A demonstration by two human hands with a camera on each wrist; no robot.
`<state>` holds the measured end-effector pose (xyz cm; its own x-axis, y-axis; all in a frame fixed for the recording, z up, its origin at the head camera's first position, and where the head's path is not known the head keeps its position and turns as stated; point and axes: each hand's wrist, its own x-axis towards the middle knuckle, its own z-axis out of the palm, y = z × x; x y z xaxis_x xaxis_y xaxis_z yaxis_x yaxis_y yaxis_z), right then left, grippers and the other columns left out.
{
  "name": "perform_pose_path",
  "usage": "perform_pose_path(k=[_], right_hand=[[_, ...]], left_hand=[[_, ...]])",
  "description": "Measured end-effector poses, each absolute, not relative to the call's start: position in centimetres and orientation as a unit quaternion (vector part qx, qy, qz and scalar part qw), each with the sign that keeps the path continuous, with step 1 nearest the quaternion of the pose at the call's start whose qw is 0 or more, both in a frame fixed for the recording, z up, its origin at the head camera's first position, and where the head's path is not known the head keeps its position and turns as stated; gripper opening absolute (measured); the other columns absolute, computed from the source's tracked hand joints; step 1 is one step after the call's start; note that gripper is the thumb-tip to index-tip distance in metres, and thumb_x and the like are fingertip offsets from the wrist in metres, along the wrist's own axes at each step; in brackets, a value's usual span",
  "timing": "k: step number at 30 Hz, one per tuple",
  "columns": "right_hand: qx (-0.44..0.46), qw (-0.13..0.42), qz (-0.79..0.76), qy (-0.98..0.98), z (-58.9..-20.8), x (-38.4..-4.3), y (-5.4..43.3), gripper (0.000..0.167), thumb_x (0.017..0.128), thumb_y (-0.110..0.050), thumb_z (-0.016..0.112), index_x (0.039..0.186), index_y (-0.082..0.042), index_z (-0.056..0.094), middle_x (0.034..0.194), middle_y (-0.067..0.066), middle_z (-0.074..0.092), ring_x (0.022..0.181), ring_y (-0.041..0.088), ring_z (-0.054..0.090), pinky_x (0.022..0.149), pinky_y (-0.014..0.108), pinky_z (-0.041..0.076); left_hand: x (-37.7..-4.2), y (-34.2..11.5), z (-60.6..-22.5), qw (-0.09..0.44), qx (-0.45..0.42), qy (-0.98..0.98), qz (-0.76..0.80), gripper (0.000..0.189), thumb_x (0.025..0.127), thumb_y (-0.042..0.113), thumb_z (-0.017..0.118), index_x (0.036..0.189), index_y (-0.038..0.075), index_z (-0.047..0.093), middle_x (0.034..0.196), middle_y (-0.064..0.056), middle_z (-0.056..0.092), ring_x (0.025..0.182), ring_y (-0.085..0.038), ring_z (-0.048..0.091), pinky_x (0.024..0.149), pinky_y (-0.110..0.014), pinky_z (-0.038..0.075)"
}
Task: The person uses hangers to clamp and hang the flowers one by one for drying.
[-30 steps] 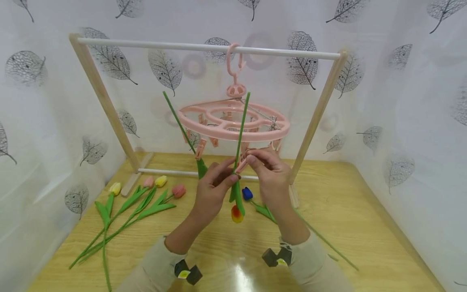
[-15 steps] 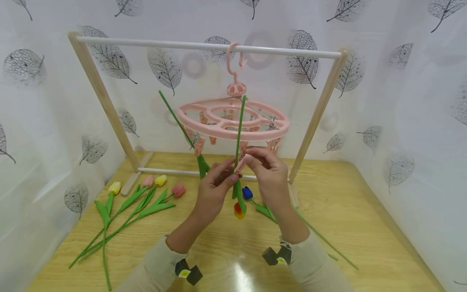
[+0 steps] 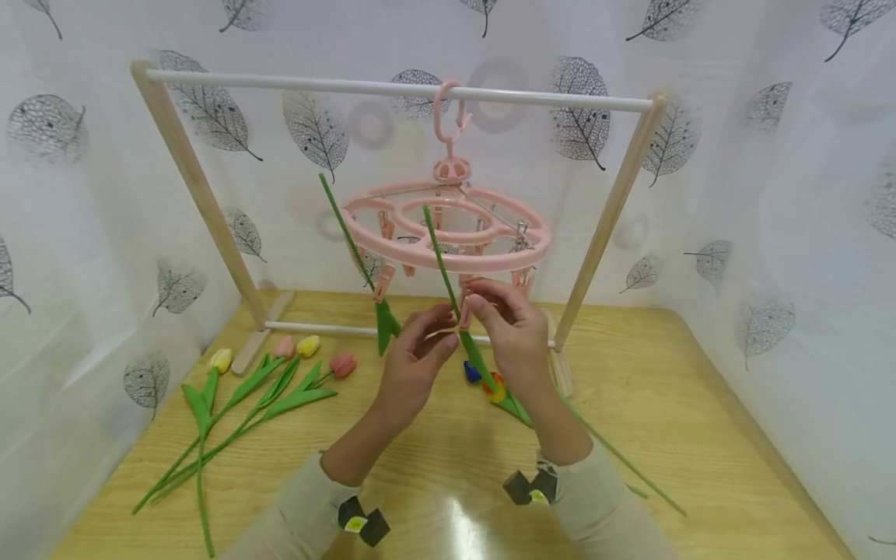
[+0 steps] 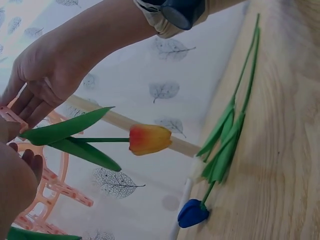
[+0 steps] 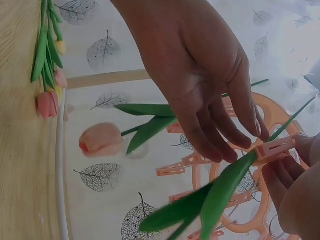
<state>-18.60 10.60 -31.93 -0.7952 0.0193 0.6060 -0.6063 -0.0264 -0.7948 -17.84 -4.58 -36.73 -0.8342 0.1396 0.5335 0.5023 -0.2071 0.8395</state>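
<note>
A pink clip rack [image 3: 392, 250] hangs by its hook from a white bar. My right hand [image 3: 518, 334] pinches one of its clips [image 5: 275, 150], whose jaws sit on the green stem of a red-and-yellow tulip [image 4: 150, 140]. That tulip hangs head down and leans, its bloom toward the right wrist. Just left of the stem, my left hand [image 3: 413, 365] has its fingers loosely spread, holding nothing. Behind it, a pink tulip [image 5: 102, 140] hangs upside down from another clip [image 3: 383, 282]; the left hand hides its bloom in the head view.
The rack hangs on a stand with wooden legs [image 3: 203, 194] and a white top bar [image 3: 301, 84]. Several yellow and pink tulips [image 3: 343, 365] lie at the table's left. A blue tulip [image 4: 193, 213] lies on the right, partly behind the right arm. Leaf-print curtains surround the table.
My left fingers have let go of the red-and-yellow tulip's stem. Its bloom has swung right and its stem end left. The right hand still pinches the clip, and the rack has shifted slightly.
</note>
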Motion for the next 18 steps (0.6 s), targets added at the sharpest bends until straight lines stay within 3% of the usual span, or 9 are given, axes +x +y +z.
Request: perform_pose_path(k=[4,12,18], right_hand=[[0.22,0.229,0.677,-0.664,-32.1,-18.8,10.7,0.022,0.096,-0.005,0.067,0.116,0.005,0.068,0.115,0.02,0.07,0.1,0.012,0.07,0.088,0.024,0.057],[0.224,0.225,0.66,-0.681,-32.5,-19.2,11.1,0.024,0.098,-0.013,0.067,0.118,0.0,0.068,0.119,0.014,0.07,0.109,0.016,0.069,0.096,0.03,0.056],[0.231,0.21,0.662,-0.681,-32.8,-19.4,11.3,0.027,0.099,-0.014,0.066,0.12,0.002,0.067,0.123,0.015,0.066,0.116,0.02,0.067,0.099,0.032,0.054]], left_hand=[[-17.9,-4.9,-36.7,0.14,-0.252,-0.639,-0.713,0.04,0.1,0.003,0.061,0.139,0.0,0.055,0.135,-0.019,0.051,0.128,-0.035,0.052,0.106,-0.027,0.049],[-17.9,-5.6,-36.5,0.147,-0.241,-0.655,-0.701,0.038,0.101,0.01,0.061,0.138,0.009,0.057,0.134,-0.005,0.054,0.129,-0.029,0.052,0.105,-0.027,0.049],[-18.0,-5.8,-36.4,0.153,-0.245,-0.649,-0.703,0.036,0.101,0.01,0.061,0.137,0.006,0.057,0.133,-0.014,0.052,0.127,-0.027,0.053,0.105,-0.03,0.049]])
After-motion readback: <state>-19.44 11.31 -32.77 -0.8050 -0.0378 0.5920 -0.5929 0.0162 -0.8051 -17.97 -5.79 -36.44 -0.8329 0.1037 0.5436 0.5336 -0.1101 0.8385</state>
